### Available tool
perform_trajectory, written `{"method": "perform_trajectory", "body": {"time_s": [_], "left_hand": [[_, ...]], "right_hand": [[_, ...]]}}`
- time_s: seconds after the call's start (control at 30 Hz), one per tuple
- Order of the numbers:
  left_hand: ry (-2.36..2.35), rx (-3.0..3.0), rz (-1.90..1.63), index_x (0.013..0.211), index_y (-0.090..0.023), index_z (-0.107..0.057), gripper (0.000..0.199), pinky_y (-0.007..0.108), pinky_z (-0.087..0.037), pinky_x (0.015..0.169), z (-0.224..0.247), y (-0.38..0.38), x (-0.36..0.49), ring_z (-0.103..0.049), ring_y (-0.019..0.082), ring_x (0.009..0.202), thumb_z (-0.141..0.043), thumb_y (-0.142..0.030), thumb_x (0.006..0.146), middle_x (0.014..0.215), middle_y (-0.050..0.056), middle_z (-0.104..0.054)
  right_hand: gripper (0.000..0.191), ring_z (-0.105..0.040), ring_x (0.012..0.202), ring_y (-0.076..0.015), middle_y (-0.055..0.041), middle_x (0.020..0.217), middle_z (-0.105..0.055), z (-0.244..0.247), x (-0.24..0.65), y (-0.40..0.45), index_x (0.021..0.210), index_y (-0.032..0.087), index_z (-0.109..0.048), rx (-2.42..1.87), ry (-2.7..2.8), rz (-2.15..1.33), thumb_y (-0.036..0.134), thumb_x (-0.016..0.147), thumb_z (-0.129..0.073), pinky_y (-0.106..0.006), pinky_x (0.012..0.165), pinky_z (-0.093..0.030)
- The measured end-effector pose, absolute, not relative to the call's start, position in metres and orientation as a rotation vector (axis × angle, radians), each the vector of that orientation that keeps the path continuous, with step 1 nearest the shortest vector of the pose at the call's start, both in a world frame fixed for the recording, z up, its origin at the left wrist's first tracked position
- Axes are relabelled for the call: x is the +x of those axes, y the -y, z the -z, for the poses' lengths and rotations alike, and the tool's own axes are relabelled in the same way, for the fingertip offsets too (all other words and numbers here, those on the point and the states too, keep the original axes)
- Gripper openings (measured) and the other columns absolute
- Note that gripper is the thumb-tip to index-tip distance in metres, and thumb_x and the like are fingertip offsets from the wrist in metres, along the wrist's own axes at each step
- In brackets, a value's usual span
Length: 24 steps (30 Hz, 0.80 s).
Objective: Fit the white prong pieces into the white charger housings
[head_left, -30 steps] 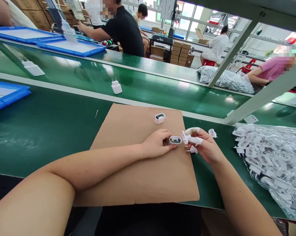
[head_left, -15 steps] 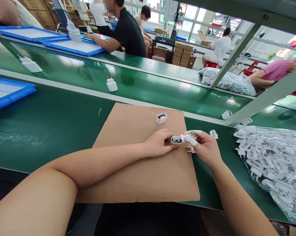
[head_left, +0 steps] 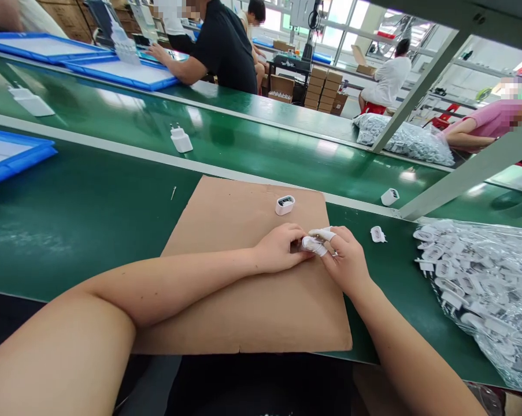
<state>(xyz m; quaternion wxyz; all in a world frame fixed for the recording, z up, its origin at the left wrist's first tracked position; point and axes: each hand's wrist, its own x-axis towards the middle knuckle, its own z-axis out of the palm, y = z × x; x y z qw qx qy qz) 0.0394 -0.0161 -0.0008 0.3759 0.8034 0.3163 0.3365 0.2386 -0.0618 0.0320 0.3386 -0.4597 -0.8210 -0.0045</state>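
Note:
My left hand [head_left: 280, 248] is closed around a white charger housing [head_left: 304, 243] over the cardboard sheet [head_left: 239, 312]. My right hand [head_left: 345, 254], with white finger coverings on thumb and forefinger, pinches a plug cap against the housing's open end. The cap is mostly hidden by those fingers, so I cannot tell how far it sits in. Behind my hands, another open housing [head_left: 285, 205] stands on the cardboard, its circuit board showing. A loose plug cap [head_left: 378, 234] lies on the green table to the right.
A clear bag of plug caps [head_left: 481, 289] lies at the right. Beyond the pale rail, a green conveyor carries white chargers [head_left: 181, 139]. A slanted metal post [head_left: 429, 196] stands at the right, a blue tray [head_left: 22, 159] at the left. Co-workers sit across the line.
My right hand has moved left, bringing the plug cap onto the housing and covering its open end. My left hand stays put. The chargers on the conveyor have shifted left.

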Motion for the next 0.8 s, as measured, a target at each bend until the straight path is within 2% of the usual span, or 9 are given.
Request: {"method": "perform_trajectory", "body": {"time_s": [0.17, 0.37, 0.5, 0.57, 0.67, 0.8], "left_hand": [[-0.808, 2.048, -0.862, 0.093, -0.017, -0.071, 0.019, 0.033, -0.053, 0.078, -0.001, 0.016, 0.040, -0.065, 0.019, 0.085, -0.077, -0.034, 0.085, 0.092, 0.006, -0.067], [-0.844, 2.044, -0.849, 0.087, -0.018, -0.071, 0.018, 0.033, -0.052, 0.077, 0.000, 0.016, 0.041, -0.064, 0.019, 0.084, -0.078, -0.034, 0.084, 0.091, 0.005, -0.067], [-0.841, 2.008, -0.851, 0.086, -0.018, -0.072, 0.014, 0.031, -0.051, 0.074, -0.001, 0.016, 0.041, -0.063, 0.017, 0.080, -0.079, -0.029, 0.081, 0.086, 0.003, -0.065], [-0.854, 1.990, -0.851, 0.086, -0.018, -0.073, 0.016, 0.031, -0.051, 0.073, -0.002, 0.016, 0.041, -0.063, 0.017, 0.078, -0.079, -0.032, 0.081, 0.086, 0.003, -0.064], [-0.877, 1.959, -0.852, 0.086, -0.018, -0.073, 0.022, 0.031, -0.051, 0.071, -0.003, 0.017, 0.041, -0.061, 0.016, 0.074, -0.081, -0.039, 0.081, 0.088, 0.003, -0.064], [-0.859, 1.966, -0.848, 0.086, -0.018, -0.072, 0.024, 0.031, -0.052, 0.071, -0.002, 0.016, 0.041, -0.062, 0.016, 0.074, -0.081, -0.039, 0.081, 0.089, 0.004, -0.065]], "right_hand": [[0.016, -0.059, 0.081, -0.0240, -0.0071, 0.091, -0.073, -0.036, 0.236, 0.058, 0.095, 0.023, -0.071, -1.223, 2.267, 0.188, 0.017, 0.098, -0.056, -0.037, 0.076, -0.047], [0.019, -0.060, 0.084, -0.0234, -0.0046, 0.086, -0.071, -0.038, 0.230, 0.059, 0.091, 0.025, -0.071, -1.284, 2.265, 0.229, 0.013, 0.094, -0.056, -0.037, 0.085, -0.045], [0.017, -0.060, 0.080, -0.0218, -0.0027, 0.080, -0.067, -0.038, 0.232, 0.061, 0.084, 0.026, -0.069, -1.282, 2.264, 0.212, 0.016, 0.093, -0.059, -0.040, 0.099, -0.044], [0.015, -0.062, 0.082, -0.0216, -0.0018, 0.082, -0.069, -0.036, 0.235, 0.059, 0.087, 0.026, -0.070, -1.316, 2.224, 0.158, 0.017, 0.092, -0.059, -0.043, 0.106, -0.041], [0.015, -0.066, 0.087, -0.0224, -0.0014, 0.085, -0.071, -0.031, 0.240, 0.052, 0.094, 0.028, -0.072, -1.346, 2.154, 0.016, 0.020, 0.091, -0.059, -0.047, 0.110, -0.040], [0.019, -0.067, 0.089, -0.0230, -0.0018, 0.091, -0.073, -0.030, 0.244, 0.051, 0.101, 0.029, -0.074, -1.257, 2.050, -0.057, 0.024, 0.091, -0.059, -0.051, 0.115, -0.040]]}}
